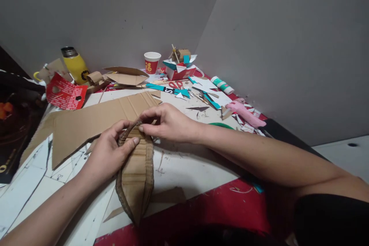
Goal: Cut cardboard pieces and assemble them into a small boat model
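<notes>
A boat-shaped cardboard piece (135, 180) with a raised rim and a pointed near end is held over the front of the table. My left hand (111, 150) grips its left side near the far end, thumb lying on the ribbed inner face. At the far rim, my right hand (164, 123) pinches the edge between thumb and fingers. Behind both hands lies a large flat cardboard sheet (95, 119) with a notched edge. White paper with drawn lines (25, 184) spreads under my left forearm.
At the back stand a yellow bottle (75, 65), a red and white paper cup (152, 63) and a small craft model (180, 65). Red-handled scissors (175, 84), teal strips (167, 89) and a pink glue gun (245, 113) lie behind my right arm. Grey walls (115, 15) close the back.
</notes>
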A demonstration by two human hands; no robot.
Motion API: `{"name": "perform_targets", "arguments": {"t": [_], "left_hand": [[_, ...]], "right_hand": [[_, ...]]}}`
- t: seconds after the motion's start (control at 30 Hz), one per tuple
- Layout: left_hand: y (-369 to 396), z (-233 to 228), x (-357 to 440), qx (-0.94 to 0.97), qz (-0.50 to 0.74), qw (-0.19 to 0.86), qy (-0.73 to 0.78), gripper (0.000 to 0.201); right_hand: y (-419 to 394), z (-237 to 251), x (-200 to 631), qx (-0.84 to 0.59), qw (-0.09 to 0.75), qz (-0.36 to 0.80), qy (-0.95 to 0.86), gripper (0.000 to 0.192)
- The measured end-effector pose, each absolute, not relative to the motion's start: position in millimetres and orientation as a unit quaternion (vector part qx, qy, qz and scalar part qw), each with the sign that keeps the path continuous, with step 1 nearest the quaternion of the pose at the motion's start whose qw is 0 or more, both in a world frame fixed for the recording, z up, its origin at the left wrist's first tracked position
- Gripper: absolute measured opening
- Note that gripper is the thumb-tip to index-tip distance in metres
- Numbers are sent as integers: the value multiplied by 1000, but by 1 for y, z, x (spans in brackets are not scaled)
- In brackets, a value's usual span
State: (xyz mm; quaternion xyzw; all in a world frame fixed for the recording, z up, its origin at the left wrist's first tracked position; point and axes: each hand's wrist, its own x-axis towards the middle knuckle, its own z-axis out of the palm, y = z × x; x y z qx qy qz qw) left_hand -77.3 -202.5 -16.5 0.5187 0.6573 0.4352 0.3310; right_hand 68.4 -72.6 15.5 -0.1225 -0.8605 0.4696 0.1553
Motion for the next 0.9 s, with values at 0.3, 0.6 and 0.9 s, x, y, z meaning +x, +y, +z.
{"name": "perform_targets", "arguments": {"t": [0.3,0.6,0.9], "left_hand": [[-201,-13,-70,528,402,301,685,41],[-201,-7,-71,484,454,389,638,37],[-201,-8,-68,457,475,409,631,37]], "right_hand": [[-81,4,66,-129,197,350,-907,11],[-81,15,68,-130,228,386,-885,9],[-84,6,67,-132,264,341,-893,14]]}}
